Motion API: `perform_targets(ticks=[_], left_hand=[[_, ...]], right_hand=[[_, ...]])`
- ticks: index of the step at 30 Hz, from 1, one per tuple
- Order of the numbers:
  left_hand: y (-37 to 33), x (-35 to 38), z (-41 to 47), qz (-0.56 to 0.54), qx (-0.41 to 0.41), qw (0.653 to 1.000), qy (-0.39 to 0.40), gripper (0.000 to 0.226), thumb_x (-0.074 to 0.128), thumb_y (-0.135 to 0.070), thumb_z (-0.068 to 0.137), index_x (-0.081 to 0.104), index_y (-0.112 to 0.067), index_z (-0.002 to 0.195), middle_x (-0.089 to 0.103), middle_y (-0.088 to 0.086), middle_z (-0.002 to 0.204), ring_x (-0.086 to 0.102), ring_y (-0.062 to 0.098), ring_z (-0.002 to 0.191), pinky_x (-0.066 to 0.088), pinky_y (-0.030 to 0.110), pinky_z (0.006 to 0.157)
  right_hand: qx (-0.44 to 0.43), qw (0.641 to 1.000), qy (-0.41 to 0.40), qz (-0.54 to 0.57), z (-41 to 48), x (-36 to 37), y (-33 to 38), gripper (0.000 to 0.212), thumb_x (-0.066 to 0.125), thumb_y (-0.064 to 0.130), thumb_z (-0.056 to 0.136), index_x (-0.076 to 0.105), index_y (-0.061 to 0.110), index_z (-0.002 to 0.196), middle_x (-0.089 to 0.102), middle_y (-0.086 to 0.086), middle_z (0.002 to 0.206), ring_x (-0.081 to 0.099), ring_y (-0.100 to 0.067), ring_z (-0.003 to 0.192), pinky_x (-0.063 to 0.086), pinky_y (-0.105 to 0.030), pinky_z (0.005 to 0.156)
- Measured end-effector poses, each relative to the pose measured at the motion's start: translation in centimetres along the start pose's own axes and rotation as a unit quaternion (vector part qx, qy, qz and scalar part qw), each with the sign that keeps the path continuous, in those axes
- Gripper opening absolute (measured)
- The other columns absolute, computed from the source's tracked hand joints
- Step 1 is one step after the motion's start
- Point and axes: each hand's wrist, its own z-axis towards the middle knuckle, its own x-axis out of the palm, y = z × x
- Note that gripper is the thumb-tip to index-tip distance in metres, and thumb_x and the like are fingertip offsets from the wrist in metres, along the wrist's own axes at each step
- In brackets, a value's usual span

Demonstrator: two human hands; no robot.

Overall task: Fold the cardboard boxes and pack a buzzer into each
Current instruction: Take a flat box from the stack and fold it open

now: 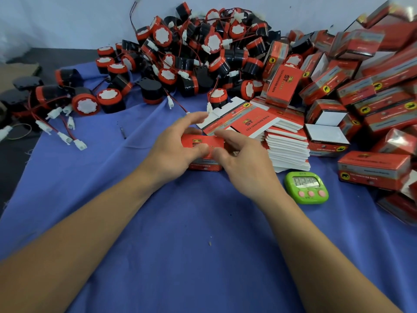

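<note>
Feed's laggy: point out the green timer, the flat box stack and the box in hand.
green timer (306,187), head view, centre of its face.
flat box stack (287,150), head view, white layered edges.
box in hand (203,141), head view, red top panel.

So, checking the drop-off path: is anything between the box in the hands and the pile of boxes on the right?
Yes. The stack of flat boxes lies between the held box and that pile, with the green timer beside it, nearer the person.
</note>
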Motion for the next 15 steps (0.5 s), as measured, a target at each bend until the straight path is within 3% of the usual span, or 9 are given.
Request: perform_targets(ticks=[3,6,8,9,10,11,12,13,15], left_hand=[[-0.2,0.2,-0.2,-0.073,-0.027,0.996,0.043,0.050,0.068,-0.027,0.091,0.057,-0.036,0.139,0.069,-0.019,0.124,0.065,-0.006,0.108,0.052,0.016,0.090],[-0.2,-0.1,0.0,-0.259,-0.083,0.962,-0.012,0.037,0.055,-0.038,0.093,0.066,-0.029,0.128,0.076,-0.010,0.116,0.069,0.003,0.111,0.055,0.022,0.087],[-0.4,-0.2,0.2,-0.270,-0.100,0.956,-0.061,0.029,0.049,-0.033,0.105,0.069,-0.024,0.125,0.075,-0.003,0.117,0.068,0.014,0.116,0.053,0.034,0.098],[-0.5,-0.1,0.2,-0.249,-0.101,0.961,-0.067,0.027,0.047,-0.026,0.109,0.070,-0.023,0.123,0.074,-0.001,0.115,0.067,0.017,0.115,0.051,0.038,0.103],[-0.5,0.1,0.1,-0.220,-0.098,0.968,-0.067,0.027,0.046,-0.020,0.109,0.070,-0.024,0.120,0.074,0.000,0.111,0.067,0.017,0.112,0.049,0.039,0.106],[-0.7,0.4,0.1,-0.195,-0.094,0.974,-0.065,0.027,0.047,-0.016,0.109,0.071,-0.025,0.117,0.075,0.000,0.107,0.067,0.015,0.108,0.049,0.037,0.106],[-0.8,0.6,0.0,-0.174,-0.092,0.978,-0.062,0.026,0.049,-0.013,0.108,0.071,-0.026,0.115,0.075,-0.001,0.105,0.067,0.012,0.105,0.050,0.034,0.104],[-1.0,0.8,0.0,-0.158,-0.093,0.981,-0.059,0.025,0.051,-0.012,0.107,0.071,-0.026,0.114,0.076,-0.002,0.103,0.067,0.011,0.103,0.051,0.031,0.100],[-1.2,1.0,0.1,-0.133,-0.095,0.985,-0.059,0.023,0.056,-0.012,0.105,0.071,-0.028,0.112,0.076,-0.004,0.101,0.068,0.013,0.102,0.052,0.027,0.095]], right_hand=[[-0.056,0.995,0.046,-0.074,-0.7,-0.2,0.6,0.059,0.081,0.038,0.074,0.059,0.045,0.129,0.064,0.020,0.098,0.057,0.013,0.090,0.042,-0.005,0.073],[-0.049,0.990,0.063,-0.116,-0.6,-1.1,1.3,0.036,0.085,0.041,0.068,0.071,0.030,0.100,0.069,0.004,0.080,0.060,-0.006,0.072,0.047,-0.021,0.060],[-0.025,0.998,0.061,-0.008,-0.2,-3.2,1.6,0.029,0.087,0.037,0.070,0.077,0.027,0.095,0.073,0.001,0.081,0.058,-0.006,0.063,0.047,-0.021,0.055],[0.000,0.989,0.031,0.142,0.3,-5.0,1.9,0.032,0.087,0.034,0.072,0.078,0.023,0.101,0.076,0.000,0.086,0.061,-0.005,0.067,0.049,-0.020,0.057],[0.024,0.939,0.000,0.343,0.7,-7.1,2.3,0.040,0.084,0.034,0.076,0.075,0.018,0.112,0.077,-0.005,0.098,0.068,-0.006,0.077,0.054,-0.021,0.064],[0.036,0.856,-0.035,0.514,1.1,-9.1,2.5,0.053,0.079,0.037,0.083,0.066,0.010,0.127,0.074,-0.011,0.113,0.073,-0.013,0.091,0.059,-0.025,0.072],[0.040,0.791,-0.064,0.607,1.7,-10.9,2.5,0.065,0.073,0.041,0.090,0.054,0.005,0.140,0.067,-0.016,0.128,0.074,-0.022,0.102,0.061,-0.031,0.079],[0.040,0.778,-0.081,0.622,2.3,-12.3,2.7,0.072,0.070,0.043,0.093,0.044,0.005,0.147,0.061,-0.018,0.136,0.073,-0.029,0.108,0.061,-0.036,0.083],[0.044,0.875,-0.093,0.474,3.9,-13.1,3.3,0.072,0.077,0.037,0.089,0.045,0.013,0.148,0.061,-0.014,0.136,0.074,-0.027,0.107,0.062,-0.040,0.085]])
